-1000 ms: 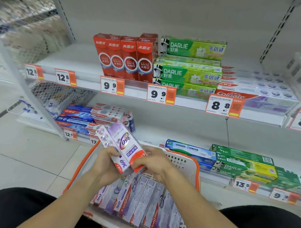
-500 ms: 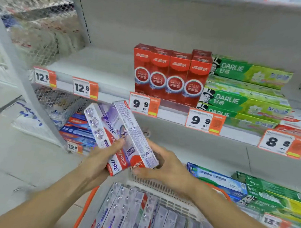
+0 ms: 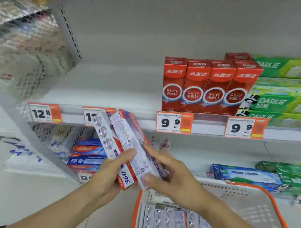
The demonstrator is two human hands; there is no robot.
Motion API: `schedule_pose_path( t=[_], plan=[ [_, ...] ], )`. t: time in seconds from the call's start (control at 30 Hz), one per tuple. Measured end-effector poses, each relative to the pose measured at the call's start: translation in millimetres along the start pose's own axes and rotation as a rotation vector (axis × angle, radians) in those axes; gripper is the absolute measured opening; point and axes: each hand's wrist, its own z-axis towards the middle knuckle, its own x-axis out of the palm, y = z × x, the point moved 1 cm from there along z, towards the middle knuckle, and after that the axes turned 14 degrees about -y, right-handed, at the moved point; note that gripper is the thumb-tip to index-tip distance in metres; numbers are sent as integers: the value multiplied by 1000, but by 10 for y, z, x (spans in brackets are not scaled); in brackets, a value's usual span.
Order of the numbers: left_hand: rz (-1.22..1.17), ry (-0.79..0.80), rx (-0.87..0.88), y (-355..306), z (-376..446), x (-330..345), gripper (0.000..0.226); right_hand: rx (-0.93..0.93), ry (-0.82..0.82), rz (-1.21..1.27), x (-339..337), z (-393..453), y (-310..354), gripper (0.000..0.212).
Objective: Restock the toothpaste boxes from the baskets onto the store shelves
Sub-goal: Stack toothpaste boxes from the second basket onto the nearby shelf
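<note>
1. Two purple-and-white toothpaste boxes are held side by side, tilted with their tops leaning up and to the left, in front of the edge of the middle shelf.
2. The left hand grips the lower ends of the boxes from the left, its thumb laid across the front of them.
3. The right hand holds the right-hand box, thumb on the bottom corner and fingers spread along its right side.
4. Below the hands sits a white basket with an orange rim; more purple-and-white boxes lie packed in rows inside it.
5. The left part of the middle shelf is bare; further right stand four red boxes upright in a row, touching one another, with another red box behind.
6. Green boxes are stacked flat just to the right of the red ones.
7. Price tags reading 12.8 and 9.9 are clipped along the shelf edge.
8. On the lower shelf, blue-and-red boxes are stacked at the left, and blue and green boxes lie at the right.
</note>
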Motion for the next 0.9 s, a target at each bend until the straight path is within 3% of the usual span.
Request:
schedule_pose_path(
  t=[0.07, 0.13, 0.27, 0.43, 0.73, 0.83, 0.9],
  plan=[
    [30, 68, -17, -96, 11, -209, 91, 104, -7, 127, 138, -16, 121, 51],
    [52, 149, -39, -201, 27, -415, 105, 230, -41, 238, 261, -29, 207, 52],
    [52, 352, -85, -344, 19, -756, 91, 331, -12, 245, 647, -92, 280, 53],
    [23, 430, -72, -471, -87, -1064, 81, 272, 20, 117, 976, -144, 467, 51],
    [72, -6, 192, -960, -308, -1187, 48, 104, -116, 134, 1102, 169, 918, 68],
    [193, -117, 346, -1036, -276, -1347, 56, -56, -263, 24, 994, 456, 1194, 62],
    [195, -165, 349, -1050, -249, -1472, 68, -188, -371, -139, 943, 771, 1418, 56]
  ],
)
